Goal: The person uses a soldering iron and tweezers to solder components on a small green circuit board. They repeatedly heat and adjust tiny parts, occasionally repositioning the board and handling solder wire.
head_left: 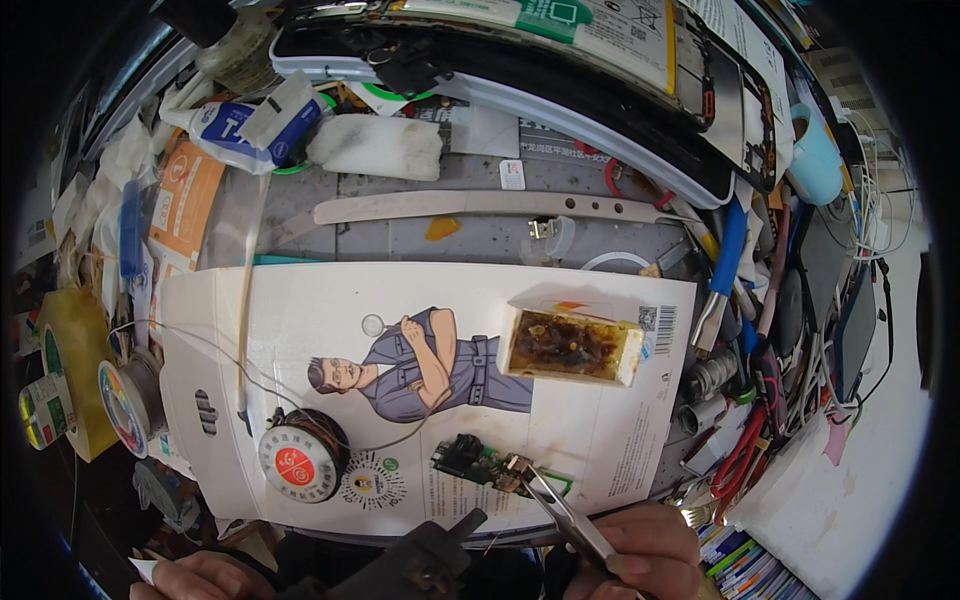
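My right hand [655, 550] grips metal tweezers [568, 515] at the lower right. Their tips are at a small metal part [516, 470] on a little green circuit board [480, 462]. That board lies on a white printed cardboard sheet [250, 310]. A dark tool with a short nozzle [425, 560] comes in from the lower edge, its end pointing toward the board. My left hand [210, 576] is at the lower left with curled fingers, partly cut off by the frame; what it holds is hidden. A small white piece [146, 568] shows beside it.
A solder spool [295, 465] and an open box of brown flux-like residue [570, 345] sit on the sheet. Behind lie a flat metal strip [450, 205], a white pad [375, 147] and an opened phone [600, 70]. Tools and cables [735, 430] crowd the right.
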`<state>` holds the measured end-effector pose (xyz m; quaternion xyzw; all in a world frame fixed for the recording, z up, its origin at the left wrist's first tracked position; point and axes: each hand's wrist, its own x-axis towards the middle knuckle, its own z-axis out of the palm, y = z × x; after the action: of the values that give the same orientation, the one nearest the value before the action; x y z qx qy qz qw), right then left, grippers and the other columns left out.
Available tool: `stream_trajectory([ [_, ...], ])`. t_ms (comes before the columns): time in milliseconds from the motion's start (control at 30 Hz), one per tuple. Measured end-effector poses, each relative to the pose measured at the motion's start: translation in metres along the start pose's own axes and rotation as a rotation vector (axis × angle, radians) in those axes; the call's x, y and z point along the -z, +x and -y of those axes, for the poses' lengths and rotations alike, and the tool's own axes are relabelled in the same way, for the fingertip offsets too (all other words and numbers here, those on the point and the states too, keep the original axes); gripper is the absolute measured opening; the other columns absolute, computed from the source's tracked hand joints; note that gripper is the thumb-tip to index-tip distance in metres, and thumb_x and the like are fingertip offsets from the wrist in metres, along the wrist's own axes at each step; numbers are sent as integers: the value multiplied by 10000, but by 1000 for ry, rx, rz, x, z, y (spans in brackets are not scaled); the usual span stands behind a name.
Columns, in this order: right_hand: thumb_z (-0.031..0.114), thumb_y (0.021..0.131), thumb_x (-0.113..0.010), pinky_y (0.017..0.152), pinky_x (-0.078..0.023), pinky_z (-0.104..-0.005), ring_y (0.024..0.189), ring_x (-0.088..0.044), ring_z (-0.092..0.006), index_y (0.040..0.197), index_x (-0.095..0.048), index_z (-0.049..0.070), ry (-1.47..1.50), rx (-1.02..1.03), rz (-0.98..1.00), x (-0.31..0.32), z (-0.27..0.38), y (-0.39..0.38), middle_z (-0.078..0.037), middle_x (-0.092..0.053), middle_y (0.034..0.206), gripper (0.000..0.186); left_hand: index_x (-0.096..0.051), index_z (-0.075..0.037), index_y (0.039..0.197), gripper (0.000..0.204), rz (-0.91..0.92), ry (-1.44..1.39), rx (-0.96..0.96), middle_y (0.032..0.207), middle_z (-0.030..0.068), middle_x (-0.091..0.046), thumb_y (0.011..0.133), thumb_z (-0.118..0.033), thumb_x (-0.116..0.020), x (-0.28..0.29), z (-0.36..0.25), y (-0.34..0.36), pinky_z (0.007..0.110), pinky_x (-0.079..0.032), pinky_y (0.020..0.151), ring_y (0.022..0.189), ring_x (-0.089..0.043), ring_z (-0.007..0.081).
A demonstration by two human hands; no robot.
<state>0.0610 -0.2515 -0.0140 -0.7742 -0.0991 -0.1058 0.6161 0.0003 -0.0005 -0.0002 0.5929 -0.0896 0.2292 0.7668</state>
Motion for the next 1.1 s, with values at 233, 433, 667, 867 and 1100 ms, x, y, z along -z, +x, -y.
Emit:
stream_trajectory([
  [233, 115, 902, -720, 750, -579, -440, 803, -695, -368, 975, -682, -49, 9, -11, 3, -1, 0, -1, -234, -719, 954, 183, -466, -127, 1397, 612, -2, 11, 11, 1419, 201, -528, 987, -544, -647, 0, -2, 0, 592, -483, 1101, 1306, -520, 458],
  [433, 118, 902, -719, 751, -579, -442, 799, -695, -370, 978, -681, -50, 1, -29, 5, 1, 3, -1, -235, -718, 953, 188, -467, -121, 1396, 622, 1, 6, 6, 1410, 205, -532, 982, -546, -656, 0, -2, 0, 591, -488, 1098, 1299, -522, 462],
  [667, 119, 901, -712, 742, -582, -441, 791, -695, -373, 974, -675, -52, 31, -20, -64, -2, 1, -1, -234, -716, 947, 189, -457, -119, 1398, 643, 5, 9, -19, 1404, 205, -528, 983, -576, -637, 1, -3, 0, 581, -492, 1083, 1292, -518, 465],
  [867, 136, 906, -709, 739, -584, -440, 787, -696, -370, 970, -675, -49, 12, 12, 20, 0, -2, 0, -234, -717, 940, 199, -449, -102, 1399, 648, 12, 13, -19, 1405, 213, -521, 991, -574, -626, 1, -3, -1, 578, -489, 1080, 1293, -513, 465],
  [1100, 143, 912, -709, 748, -587, -442, 790, -699, -368, 972, -671, -43, 4, 16, 31, 2, -2, -1, -227, -721, 945, 200, -455, -97, 1392, 646, 2, 18, -18, 1397, 213, -524, 988, -569, -633, 2, -5, -2, 569, -491, 1079, 1296, -513, 466],
])
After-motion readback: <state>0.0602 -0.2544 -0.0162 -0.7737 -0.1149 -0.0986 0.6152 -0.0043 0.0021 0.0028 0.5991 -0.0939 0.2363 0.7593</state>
